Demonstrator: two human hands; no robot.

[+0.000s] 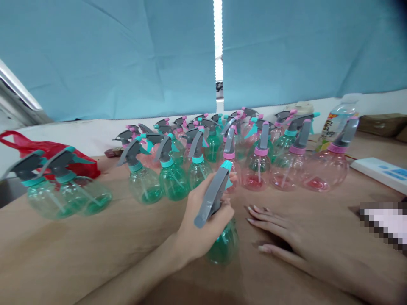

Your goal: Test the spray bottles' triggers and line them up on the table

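Observation:
My left hand (199,220) is wrapped round the neck of a green spray bottle (224,245), just below its grey trigger head with a teal nozzle. The bottle stands about upright near the middle of the table, its neck hidden by my fingers. My right hand (282,228) lies palm down on the table to the right of it, fingers stretched out and holding nothing. Beyond my hands, green spray bottles (174,182) and pink spray bottles (256,173) stand close together in rows.
Two green spray bottles (92,197) stand apart at the left, before a red plastic bag (85,163). A large clear labelled bottle (337,123) is at the back right, near a white box-like device (381,171). Blue curtains (111,59) hang behind the table (133,237).

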